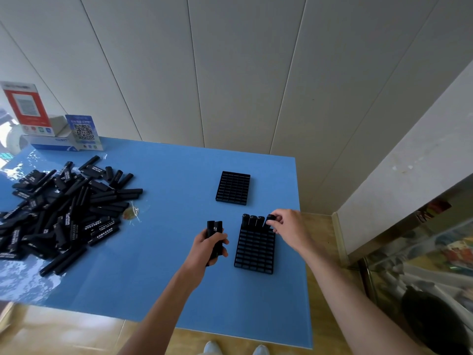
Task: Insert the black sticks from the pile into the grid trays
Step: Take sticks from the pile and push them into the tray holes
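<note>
We are working over the table (158, 252), the pile (58, 208) lying at left. The far tray (233, 188) is sitting empty; the near tray (254, 248) is holding four sticks along its top row. Our left hand (206, 248) is gripping a bundle (214, 233) (light, stiff, probably smooth). Our right hand (288, 226) is pinching the fourth stick (269, 219) by its top end.

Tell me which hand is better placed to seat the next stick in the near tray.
Right, probably. The right hand already pinches a stick at the near tray's far row, beside three seated sticks. The left hand grips a spare bundle off to the tray's side.
</note>
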